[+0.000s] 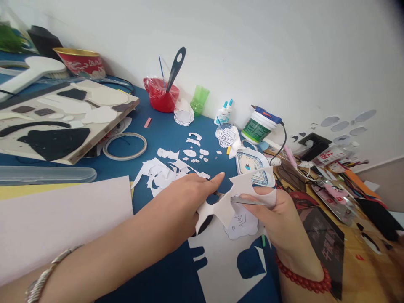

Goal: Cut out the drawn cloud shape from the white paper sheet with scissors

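White paper cutout [244, 183] hangs over the blue table [170, 134], slanting from lower left to upper right, with its right end pinched in the right hand [277, 219]. Scissors [248, 200], gripped by the left hand [186, 198], point right beneath it.

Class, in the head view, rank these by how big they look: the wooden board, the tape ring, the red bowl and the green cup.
1. wooden board, by far the largest.
2. tape ring and red bowl: about alike, so not ranked.
3. green cup, the smallest.
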Action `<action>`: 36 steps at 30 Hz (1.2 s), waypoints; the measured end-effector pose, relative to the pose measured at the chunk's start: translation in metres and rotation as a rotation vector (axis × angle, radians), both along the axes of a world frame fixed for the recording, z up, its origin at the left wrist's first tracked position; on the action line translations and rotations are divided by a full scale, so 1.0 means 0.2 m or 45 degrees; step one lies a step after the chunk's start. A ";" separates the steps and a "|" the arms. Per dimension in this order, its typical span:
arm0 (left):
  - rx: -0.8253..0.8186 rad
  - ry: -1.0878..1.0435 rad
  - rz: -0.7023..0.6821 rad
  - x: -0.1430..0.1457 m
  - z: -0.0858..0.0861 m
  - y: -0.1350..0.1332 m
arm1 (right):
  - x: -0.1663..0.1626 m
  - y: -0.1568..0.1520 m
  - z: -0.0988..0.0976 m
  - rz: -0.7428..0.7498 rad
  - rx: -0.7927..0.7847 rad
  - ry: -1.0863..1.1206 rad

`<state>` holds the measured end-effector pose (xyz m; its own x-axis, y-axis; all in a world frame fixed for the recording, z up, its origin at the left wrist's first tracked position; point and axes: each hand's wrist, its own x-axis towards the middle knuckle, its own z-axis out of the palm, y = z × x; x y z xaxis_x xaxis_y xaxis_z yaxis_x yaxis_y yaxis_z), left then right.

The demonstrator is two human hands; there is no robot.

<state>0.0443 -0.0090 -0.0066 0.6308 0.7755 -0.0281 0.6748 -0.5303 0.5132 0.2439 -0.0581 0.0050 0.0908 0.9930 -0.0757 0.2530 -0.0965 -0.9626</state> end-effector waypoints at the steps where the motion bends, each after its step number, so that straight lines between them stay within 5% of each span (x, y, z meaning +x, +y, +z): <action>1: -0.009 0.017 -0.003 0.00 0.00 0.00 | 0.00 0.00 0.00 -0.003 -0.001 0.003; 12: 0.170 0.148 0.000 -0.01 0.09 -0.02 | 0.02 0.02 -0.02 0.158 0.152 -0.204; 21: 0.389 0.208 0.036 -0.04 0.13 -0.03 | 0.01 -0.01 -0.01 0.102 0.328 -0.269; 30: 0.808 0.155 0.056 -0.07 0.11 -0.05 | 0.00 -0.03 -0.04 -0.119 0.602 -0.417; 36: 0.679 0.100 0.044 -0.07 0.18 -0.05 | -0.03 -0.04 -0.02 -0.237 0.823 -0.599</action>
